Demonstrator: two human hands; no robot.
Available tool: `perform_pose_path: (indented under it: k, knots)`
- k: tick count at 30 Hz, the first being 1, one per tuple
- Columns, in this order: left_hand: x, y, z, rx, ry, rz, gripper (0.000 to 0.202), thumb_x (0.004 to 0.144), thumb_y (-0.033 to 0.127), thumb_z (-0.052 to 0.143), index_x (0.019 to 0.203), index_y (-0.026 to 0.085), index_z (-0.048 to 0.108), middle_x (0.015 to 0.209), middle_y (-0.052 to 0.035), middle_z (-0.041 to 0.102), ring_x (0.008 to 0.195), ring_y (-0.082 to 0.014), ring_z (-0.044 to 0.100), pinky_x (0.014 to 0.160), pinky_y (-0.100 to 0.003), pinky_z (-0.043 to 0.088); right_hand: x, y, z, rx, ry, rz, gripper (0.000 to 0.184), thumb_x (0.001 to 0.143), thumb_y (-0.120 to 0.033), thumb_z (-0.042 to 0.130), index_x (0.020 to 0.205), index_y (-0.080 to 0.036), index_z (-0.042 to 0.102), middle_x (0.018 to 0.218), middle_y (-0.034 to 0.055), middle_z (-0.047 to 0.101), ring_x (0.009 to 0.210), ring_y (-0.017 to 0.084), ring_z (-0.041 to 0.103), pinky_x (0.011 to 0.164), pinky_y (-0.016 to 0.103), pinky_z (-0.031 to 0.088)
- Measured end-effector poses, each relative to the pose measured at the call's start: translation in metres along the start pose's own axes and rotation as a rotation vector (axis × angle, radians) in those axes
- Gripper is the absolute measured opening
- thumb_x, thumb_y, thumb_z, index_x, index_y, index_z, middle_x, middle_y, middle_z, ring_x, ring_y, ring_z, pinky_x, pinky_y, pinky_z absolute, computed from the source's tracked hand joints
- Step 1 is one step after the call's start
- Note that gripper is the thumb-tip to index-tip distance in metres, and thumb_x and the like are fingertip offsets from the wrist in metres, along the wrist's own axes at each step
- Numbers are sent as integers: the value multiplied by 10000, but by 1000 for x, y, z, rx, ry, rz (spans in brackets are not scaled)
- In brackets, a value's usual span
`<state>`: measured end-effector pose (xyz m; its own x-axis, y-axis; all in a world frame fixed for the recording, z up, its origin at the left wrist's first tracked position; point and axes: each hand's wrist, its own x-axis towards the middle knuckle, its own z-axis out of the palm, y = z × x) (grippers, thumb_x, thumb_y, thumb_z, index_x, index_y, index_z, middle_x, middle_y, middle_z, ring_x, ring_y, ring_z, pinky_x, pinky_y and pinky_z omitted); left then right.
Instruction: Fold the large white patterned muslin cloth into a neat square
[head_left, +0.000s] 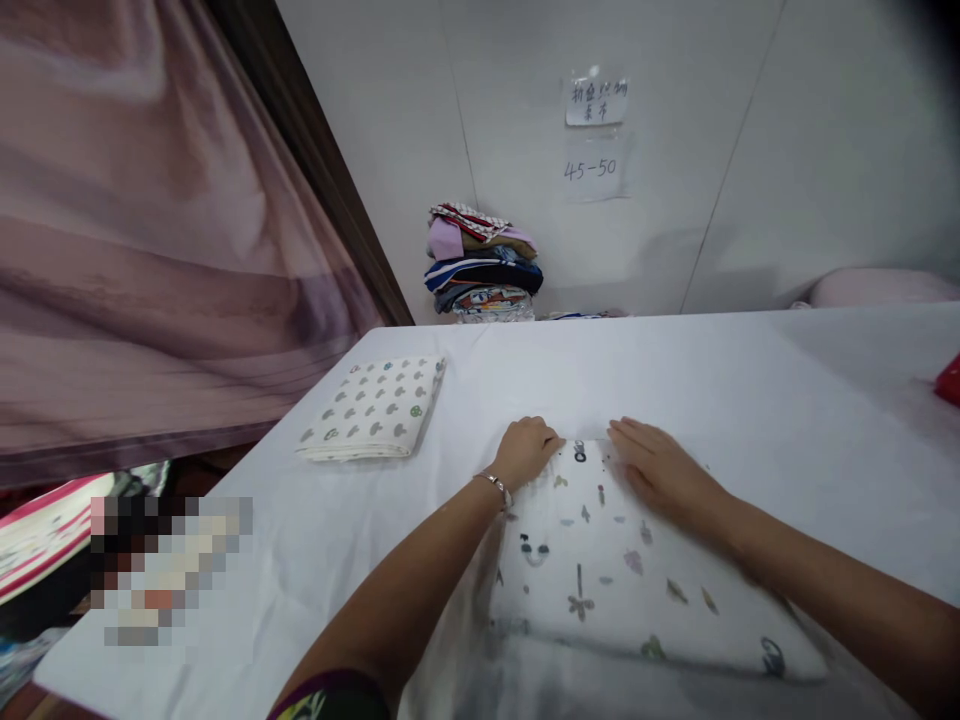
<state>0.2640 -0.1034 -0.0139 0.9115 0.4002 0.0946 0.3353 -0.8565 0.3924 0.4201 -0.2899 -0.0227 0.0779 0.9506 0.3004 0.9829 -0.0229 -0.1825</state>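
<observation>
A folded white cloth with small plant prints [600, 580] is laid on the white-covered worktop [750, 390], its far left corner met by the left hand [525, 450], whose fingers are curled; whether the edge is pinched cannot be told. The right hand [664, 475] is laid flat along the far right edge, fingers extended, while a folded grey-patterned cloth [375, 410] is set apart, farther left.

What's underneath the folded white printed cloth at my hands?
The table draped in white shows around the folded white printed cloth; anything directly beneath is covered and can't be seen.
</observation>
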Motion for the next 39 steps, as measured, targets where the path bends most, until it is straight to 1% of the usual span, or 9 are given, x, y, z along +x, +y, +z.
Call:
perform_pose_path:
  k: [5, 11, 15, 17, 19, 25, 28, 32, 39]
  knots:
    - [3, -3, 5, -45, 13, -26, 302, 864, 381, 456, 764, 193, 670, 821, -36, 624, 795, -168, 549, 716, -286, 389, -3, -19, 14, 37, -193, -114, 636, 893, -529, 333, 1431, -211, 217, 1457, 89, 263, 1338, 270, 214, 1071, 491, 250]
    - [2, -1, -13, -54, 52, -119, 301, 879, 342, 422, 812, 187, 670, 882, -38, 638, 827, -163, 573, 753, -278, 430, 1, -3, 32, -26, -186, -97, 677, 890, -572, 286, 1450, -244, 94, 1474, 59, 214, 1349, 253, 171, 1088, 499, 205]
    - [-34, 23, -16, 43, 191, 14, 288, 884, 355, 427, 1037, 190, 607, 1078, -55, 620, 1042, -188, 530, 946, -334, 380, -2, -1, 36, -44, -176, -112, 680, 890, -577, 276, 1449, -284, 21, 1479, 30, 192, 1350, 249, 172, 1090, 493, 209]
    - [-57, 36, -7, 104, 166, 108, 390, 881, 429, 414, 1160, 184, 531, 1237, -75, 544, 1194, -214, 434, 1031, -378, 307, -3, -1, 37, -49, -157, -116, 682, 888, -577, 281, 1445, -305, -4, 1475, 20, 207, 1346, 248, 188, 1090, 492, 215]
    - [-75, 39, 4, 162, 123, 58, 563, 856, 531, 400, 1274, 155, 428, 1376, -114, 410, 1305, -255, 299, 1076, -438, 233, -3, -1, 38, -52, -143, -113, 684, 887, -573, 287, 1442, -318, -20, 1472, 14, 217, 1341, 249, 203, 1090, 486, 225]
    - [-84, 19, 14, 200, 5, -126, 689, 862, 620, 219, 1371, 162, 299, 1482, -94, 217, 1369, -236, 157, 1097, -483, 174, -2, -3, 40, -65, -146, -99, 678, 887, -572, 278, 1445, -308, -5, 1469, 16, 226, 1337, 251, 213, 1085, 479, 245]
    - [-81, 29, 10, 207, -12, -151, 708, 852, 643, 183, 1354, 165, 329, 1474, -94, 241, 1365, -244, 168, 1087, -511, 183, -2, -2, 40, -59, -137, -103, 669, 887, -573, 276, 1447, -304, 27, 1467, 20, 232, 1336, 252, 215, 1086, 479, 238]
    - [-78, 47, 11, 279, 75, -109, 777, 833, 670, 159, 1359, 125, 332, 1474, -110, 236, 1378, -255, 101, 1118, -482, 85, -3, 1, 42, -54, -137, -104, 650, 889, -575, 262, 1446, -298, 74, 1466, 25, 236, 1341, 246, 200, 1089, 482, 218]
    - [-73, 29, 24, 264, -29, -231, 883, 786, 720, 135, 1412, 104, 231, 1500, -114, 129, 1386, -248, 37, 1119, -453, 90, 4, -7, 28, -24, -286, -10, 674, 868, -624, 206, 1431, -252, 208, 1476, 33, 201, 1353, 241, 155, 1096, 475, 189]
